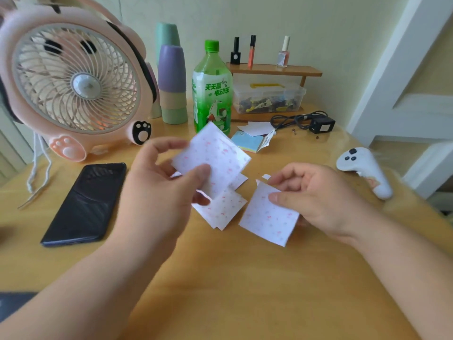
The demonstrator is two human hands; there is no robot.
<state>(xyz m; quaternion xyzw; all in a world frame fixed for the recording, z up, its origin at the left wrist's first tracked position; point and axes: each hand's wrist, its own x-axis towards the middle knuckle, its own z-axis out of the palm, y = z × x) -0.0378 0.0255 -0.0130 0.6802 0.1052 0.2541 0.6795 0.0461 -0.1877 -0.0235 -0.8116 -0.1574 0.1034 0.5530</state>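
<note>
At the wooden tabletop's (220,290) middle, our left hand (161,182) pinches a patterned sheet (215,150) aloft and our right hand (311,192) pinches a second sheet (267,222). Loose sheets (224,212) lie between. We judge ourselves midway.

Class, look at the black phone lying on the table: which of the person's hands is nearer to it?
Left. The left hand holds a paper square just right of the phone; the right hand pinches another paper piece farther right.

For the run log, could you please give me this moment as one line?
left hand: holds patterned sheet raised | right hand: pinches second sheet | loose sheets: on table
</note>
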